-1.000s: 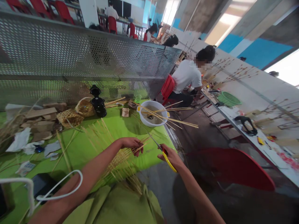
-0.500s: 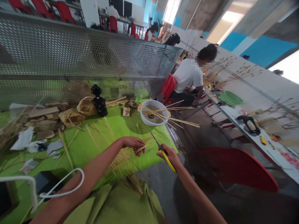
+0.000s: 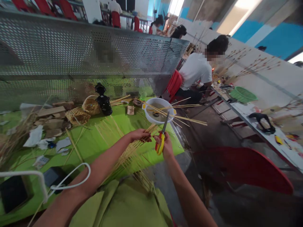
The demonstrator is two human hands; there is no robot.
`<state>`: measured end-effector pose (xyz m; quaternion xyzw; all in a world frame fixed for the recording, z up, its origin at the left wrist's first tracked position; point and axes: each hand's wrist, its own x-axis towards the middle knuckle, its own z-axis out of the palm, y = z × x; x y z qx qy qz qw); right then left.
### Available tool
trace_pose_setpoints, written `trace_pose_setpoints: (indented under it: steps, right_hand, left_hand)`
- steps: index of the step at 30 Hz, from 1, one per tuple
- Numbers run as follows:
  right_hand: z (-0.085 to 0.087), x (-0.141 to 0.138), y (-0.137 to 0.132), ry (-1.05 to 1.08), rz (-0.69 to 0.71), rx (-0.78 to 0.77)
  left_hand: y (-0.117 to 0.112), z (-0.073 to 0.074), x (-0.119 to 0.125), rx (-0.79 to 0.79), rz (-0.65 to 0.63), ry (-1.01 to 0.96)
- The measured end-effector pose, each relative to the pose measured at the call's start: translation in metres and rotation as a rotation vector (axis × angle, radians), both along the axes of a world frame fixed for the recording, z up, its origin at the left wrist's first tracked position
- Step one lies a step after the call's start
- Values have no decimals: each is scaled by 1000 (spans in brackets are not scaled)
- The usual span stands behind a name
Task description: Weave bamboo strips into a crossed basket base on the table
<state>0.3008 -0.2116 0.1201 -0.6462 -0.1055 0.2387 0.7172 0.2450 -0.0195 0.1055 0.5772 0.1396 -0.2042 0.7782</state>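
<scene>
My left hand (image 3: pixel 141 135) is closed on the ends of thin bamboo strips at the upper right of a partly woven mat (image 3: pixel 132 151). The mat leans from the green tabletop toward my lap, its loose strips spreading out. Close beside it, my right hand (image 3: pixel 166 144) grips a pair of scissors (image 3: pixel 161 142) with red and yellow handles, blades pointing up and away from me. The blades look closed and overlap the near rim of a white basin (image 3: pixel 153 120) in the view. Several bamboo strips (image 3: pixel 189 119) lie across that basin, which holds water.
Two small woven baskets (image 3: pixel 78 116) and a black device (image 3: pixel 104 104) stand at the back of the green table (image 3: pixel 94 143). Paper scraps and bamboo pieces lie left. A perforated metal screen (image 3: pixel 71 56) borders the table. A red chair (image 3: pixel 246 170) is at right; a co-worker (image 3: pixel 195 71) sits beyond.
My right hand has turned the scissors more upright and moved them left, nearer my left hand. The blades have swung away from the strips. The view has shifted slightly.
</scene>
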Motion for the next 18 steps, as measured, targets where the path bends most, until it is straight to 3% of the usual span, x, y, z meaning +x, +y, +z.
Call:
trace_pose_setpoints:
  steps: [3, 5, 7, 10, 14, 18]
  right_hand:
    - [-2, -1, 23, 17, -78, 130]
    - [-3, 1, 29, 4, -100, 171]
    - [-6, 5, 27, -14, -126, 182]
    - [-17, 13, 18, -34, -224, 159]
    - [-42, 24, -3, -82, -379, 82]
    - [-71, 29, -46, -90, -475, -59]
  left_hand:
    - [2, 8, -1, 7, -82, -53]
    - [7, 13, -1, 63, -60, -108]
    - [17, 16, -5, 131, 34, -159]
    - [39, 13, -21, 246, 285, -238]
    - [64, -4, -70, 474, 576, -256]
    - [58, -29, -138, 701, 646, -28]
